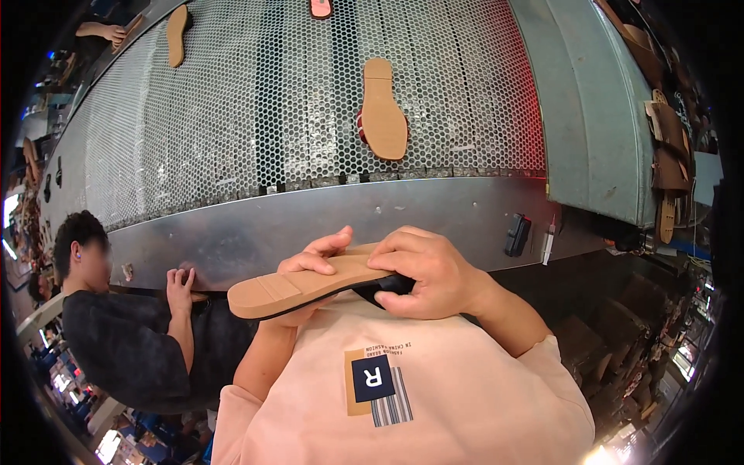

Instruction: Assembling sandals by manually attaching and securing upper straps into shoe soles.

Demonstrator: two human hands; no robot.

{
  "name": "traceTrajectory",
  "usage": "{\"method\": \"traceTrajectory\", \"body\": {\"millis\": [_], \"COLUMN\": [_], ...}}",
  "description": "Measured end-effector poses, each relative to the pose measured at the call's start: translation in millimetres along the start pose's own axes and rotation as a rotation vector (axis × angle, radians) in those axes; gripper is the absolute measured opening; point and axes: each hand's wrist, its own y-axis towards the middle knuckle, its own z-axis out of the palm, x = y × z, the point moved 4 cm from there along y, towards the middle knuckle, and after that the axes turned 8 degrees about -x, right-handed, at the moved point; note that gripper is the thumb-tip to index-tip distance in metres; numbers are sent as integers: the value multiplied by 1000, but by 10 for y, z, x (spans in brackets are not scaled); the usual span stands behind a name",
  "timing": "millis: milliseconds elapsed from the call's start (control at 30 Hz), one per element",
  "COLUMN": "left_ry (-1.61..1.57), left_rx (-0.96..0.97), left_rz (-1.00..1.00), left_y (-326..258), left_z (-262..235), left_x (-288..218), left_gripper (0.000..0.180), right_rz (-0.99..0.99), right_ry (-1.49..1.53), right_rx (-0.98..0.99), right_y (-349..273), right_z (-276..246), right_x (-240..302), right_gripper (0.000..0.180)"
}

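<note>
I hold a tan flat sandal (302,287) sole-up against my chest, in front of my peach shirt. My left hand (318,260) cradles it from below, thumb and fingers on its middle. My right hand (426,271) presses over the right end, where a dark strap part shows under the fingers. A second tan sandal (382,112), sole up with a red strap at its edge, lies on the perforated metal conveyor belt (232,116) ahead of me.
Another tan sole (177,35) lies far left on the belt and a pink one (320,8) at the top. A person in a dark shirt (124,341) at my left rests a hand (180,283) on the steel rim (310,217). Brown sandals (668,155) are stacked at right.
</note>
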Motion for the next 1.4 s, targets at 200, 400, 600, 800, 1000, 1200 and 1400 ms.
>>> {"method": "traceTrajectory", "body": {"millis": [200, 400, 600, 800, 1000, 1200, 1400], "left_ry": [117, 1198, 1808, 1736, 1687, 1709, 1711], "left_rx": [-209, -463, 197, 223, 240, 203, 116], "left_rz": [-69, 741, 324, 279, 310, 382, 520], "left_y": [-99, -416, 28, 43, 48, 69, 101], "left_z": [39, 113, 883, 913, 953, 984, 1057], "left_x": [-12, -762, -528, -212, -109, -48, -128], "left_gripper": [79, 90, 41, 29, 27, 24, 33], "right_rz": [-170, -205, -204, -176, -185, -217, -234], "right_ry": [-126, -240, -286, -346, -316, -326, -328], "right_rx": [-129, -66, -36, -10, -12, -69, -73], "right_y": [-58, -136, -170, -285, -323, -369, -412], "right_z": [-45, -108, -86, -93, -143, -197, -598], "right_x": [-90, -133, -90, -104, -144, -185, -129], "right_gripper": [32, 31, 33, 23, 22, 16, 35]}}
